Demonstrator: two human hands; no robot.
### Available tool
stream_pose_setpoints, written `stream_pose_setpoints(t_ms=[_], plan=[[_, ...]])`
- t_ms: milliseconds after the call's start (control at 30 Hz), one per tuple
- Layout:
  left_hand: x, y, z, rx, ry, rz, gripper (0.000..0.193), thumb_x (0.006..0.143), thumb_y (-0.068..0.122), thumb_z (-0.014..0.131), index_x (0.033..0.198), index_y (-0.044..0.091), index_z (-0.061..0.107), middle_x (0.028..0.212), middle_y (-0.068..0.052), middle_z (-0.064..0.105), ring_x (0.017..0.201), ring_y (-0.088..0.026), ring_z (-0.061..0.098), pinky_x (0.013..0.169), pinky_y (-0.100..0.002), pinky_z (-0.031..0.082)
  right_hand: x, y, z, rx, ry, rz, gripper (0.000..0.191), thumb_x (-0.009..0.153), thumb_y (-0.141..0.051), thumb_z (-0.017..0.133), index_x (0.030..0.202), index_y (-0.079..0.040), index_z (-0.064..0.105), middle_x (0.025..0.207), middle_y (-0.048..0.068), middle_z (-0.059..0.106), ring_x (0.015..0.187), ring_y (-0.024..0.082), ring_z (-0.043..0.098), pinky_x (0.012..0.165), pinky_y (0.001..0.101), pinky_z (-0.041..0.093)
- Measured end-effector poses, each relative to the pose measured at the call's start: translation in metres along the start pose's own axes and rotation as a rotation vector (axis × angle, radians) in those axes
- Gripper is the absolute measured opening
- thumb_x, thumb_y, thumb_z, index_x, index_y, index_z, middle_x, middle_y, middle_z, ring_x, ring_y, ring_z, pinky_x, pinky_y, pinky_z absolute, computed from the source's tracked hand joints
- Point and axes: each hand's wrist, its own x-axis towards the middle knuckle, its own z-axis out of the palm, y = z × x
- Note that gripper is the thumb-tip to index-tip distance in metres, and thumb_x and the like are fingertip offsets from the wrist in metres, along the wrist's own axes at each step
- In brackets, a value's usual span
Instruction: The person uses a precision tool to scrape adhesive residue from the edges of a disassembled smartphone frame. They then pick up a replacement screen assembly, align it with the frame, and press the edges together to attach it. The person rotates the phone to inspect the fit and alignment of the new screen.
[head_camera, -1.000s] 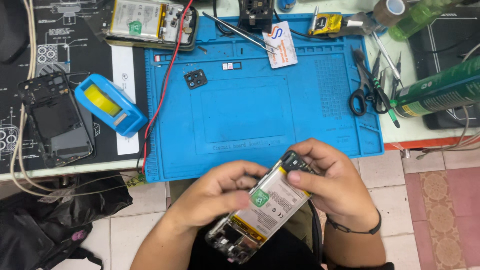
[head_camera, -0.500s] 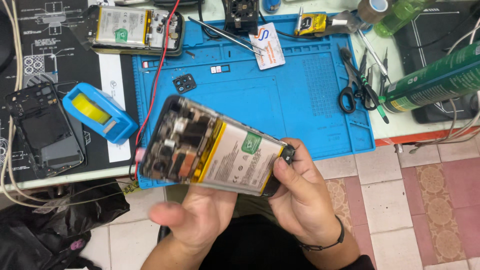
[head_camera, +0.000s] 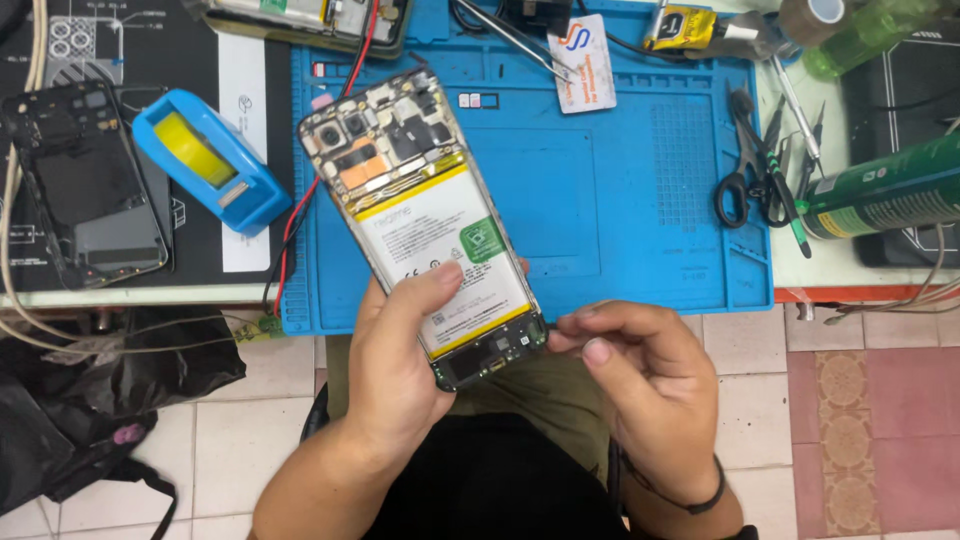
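My left hand (head_camera: 405, 365) holds an opened phone (head_camera: 420, 215) with its back cover off, thumb pressed on the white battery. The circuit board and camera modules show at the phone's far end; the lower end sits near my palm. My right hand (head_camera: 640, 385) is beside the phone's bottom corner, fingertips pinched together and touching or almost touching it; I cannot tell whether it holds a small part. Both hands hover over the front edge of a blue work mat (head_camera: 640, 200).
A blue tape dispenser (head_camera: 205, 160) and a dark phone frame (head_camera: 90, 190) lie left. Another opened phone (head_camera: 320, 20) is at the back. Scissors (head_camera: 745, 165), tweezers (head_camera: 510, 40), a card (head_camera: 583, 62) and a green can (head_camera: 885, 190) sit right. A black bag (head_camera: 90, 400) lies on the tiled floor.
The phone has been turned and raised from a low, sideways hold to nearly upright above the mat edge. My right hand slid from its side to the bottom corner.
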Motion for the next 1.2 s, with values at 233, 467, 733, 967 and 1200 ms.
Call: stream_pose_setpoints(t_ms=[233,467,733,967,1200], plan=[[0.0,-0.002,0.006,0.075,-0.084,-0.09,0.036,0.1,0.006,0.06,0.133,-0.008,0.058,0.122,-0.016,0.069,0.108,-0.021,0.069,0.095,-0.037,0.058,0.016,-0.022,-0.023,-0.326,-0.128,0.019,0.017,0.091,0.008,0.07,0.107,0.003,0.071,0.109,0.015,0.073,0.096,0.018,0.071,0.083,0.0269,0.058],[0.001,-0.005,0.011,0.215,-0.168,-0.065,0.035,0.102,0.009,0.063,0.134,-0.005,0.057,0.124,-0.011,0.069,0.111,-0.016,0.066,0.095,-0.032,0.057,0.027,-0.036,-0.036,-0.498,-0.256,-0.05,0.019,0.083,0.005,0.077,0.101,0.001,0.073,0.105,0.012,0.075,0.088,0.015,0.072,0.074,0.0241,0.058],[-0.004,-0.011,0.017,0.285,-0.177,-0.003,0.043,0.103,0.008,0.061,0.14,-0.003,0.044,0.129,-0.012,0.064,0.118,-0.016,0.064,0.099,-0.032,0.057,0.044,-0.059,-0.047,-0.618,-0.527,-0.16,0.017,0.082,0.002,0.078,0.098,-0.001,0.074,0.098,0.012,0.076,0.092,0.021,0.077,0.08,0.0303,0.062],[-0.005,-0.019,0.022,0.201,-0.131,0.032,0.048,0.1,0.003,0.063,0.137,-0.003,0.035,0.126,-0.015,0.063,0.116,-0.017,0.065,0.098,-0.034,0.059,0.046,-0.061,-0.048,-0.602,-0.574,-0.158,0.015,0.08,0.001,0.08,0.093,-0.001,0.073,0.094,0.012,0.076,0.086,0.02,0.077,0.075,0.0293,0.062],[-0.003,-0.018,0.024,0.264,-0.13,-0.035,0.048,0.097,0.002,0.065,0.137,-0.003,0.04,0.123,-0.016,0.067,0.112,-0.017,0.067,0.095,-0.033,0.059,0.044,-0.061,-0.05,-0.594,-0.587,-0.154,0.015,0.079,0.0,0.081,0.092,-0.003,0.074,0.093,0.011,0.077,0.083,0.019,0.078,0.071,0.0276,0.063]])
